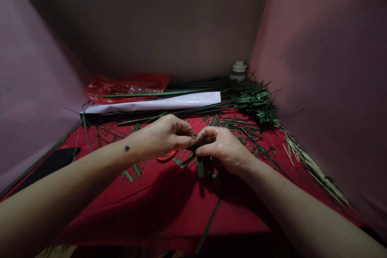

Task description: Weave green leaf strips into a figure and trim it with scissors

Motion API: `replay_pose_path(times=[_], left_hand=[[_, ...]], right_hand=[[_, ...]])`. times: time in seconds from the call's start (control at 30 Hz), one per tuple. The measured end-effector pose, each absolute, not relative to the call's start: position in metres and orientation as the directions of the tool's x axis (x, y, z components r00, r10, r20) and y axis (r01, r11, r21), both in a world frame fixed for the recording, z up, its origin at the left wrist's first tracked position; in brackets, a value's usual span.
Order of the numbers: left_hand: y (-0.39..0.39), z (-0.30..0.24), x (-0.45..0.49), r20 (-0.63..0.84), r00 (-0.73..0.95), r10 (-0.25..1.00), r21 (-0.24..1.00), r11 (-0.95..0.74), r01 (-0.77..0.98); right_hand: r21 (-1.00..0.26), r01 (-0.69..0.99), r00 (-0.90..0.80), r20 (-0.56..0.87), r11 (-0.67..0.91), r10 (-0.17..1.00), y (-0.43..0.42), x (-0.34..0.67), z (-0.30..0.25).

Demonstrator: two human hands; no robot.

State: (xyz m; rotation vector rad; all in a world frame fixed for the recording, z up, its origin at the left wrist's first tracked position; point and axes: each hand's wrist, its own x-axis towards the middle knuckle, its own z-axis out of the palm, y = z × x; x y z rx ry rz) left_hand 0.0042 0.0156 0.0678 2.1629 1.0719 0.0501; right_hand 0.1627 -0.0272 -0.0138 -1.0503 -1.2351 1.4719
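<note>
My left hand (pixel 171 135) and my right hand (pixel 222 147) meet over the middle of the red cloth, thumbs and forefingers pinched together. Between the fingertips is a small piece worked from green leaf strips (pixel 200 167), with ends hanging down under my right hand. Its exact form is mostly hidden by the fingers and the shadow. Partly behind my left hand, an orange loop handle (pixel 167 156) lies on the cloth; the rest of that tool is covered. Short cut leaf pieces (pixel 128 176) are scattered below my left wrist.
A white rolled sheet (pixel 187 100) and a red plastic bag (pixel 127 86) lie at the back. Leafy green shapes (pixel 260 102) pile up near a lidded jar (pixel 238 71). Pale stalks (pixel 314 169) line the right wall, and a dark flat object (pixel 50 167) lies left.
</note>
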Motion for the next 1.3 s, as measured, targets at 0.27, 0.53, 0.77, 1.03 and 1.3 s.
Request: replay_pose_path(times=[0.27,0.53,0.77,1.03,1.3], left_hand=[[0.014,0.061,0.003,-0.356,0.566,0.744,0.684,-0.205,0.7],[0.012,0.057,0.001,-0.181,0.702,0.689,0.603,-0.486,0.633],[0.011,0.043,-0.002,0.104,0.768,0.632,0.373,-0.74,0.559],[0.019,0.038,-0.003,0.001,0.659,0.752,0.761,-0.428,0.487],[0.014,0.034,-0.008,-0.256,0.595,0.762,0.877,-0.075,0.474]], right_hand=[[-0.991,-0.085,-0.255,-0.074,-0.099,0.964,-0.029,0.162,-0.014],[-0.985,-0.105,-0.35,-0.09,-0.135,0.933,-0.028,0.162,-0.018],[-0.961,-0.155,-0.404,-0.149,-0.228,0.903,-0.025,0.165,-0.029],[-0.977,-0.093,-0.263,-0.162,-0.193,0.951,-0.023,0.164,-0.025],[-0.958,-0.199,-0.217,-0.165,-0.209,0.962,-0.024,0.162,-0.025]])
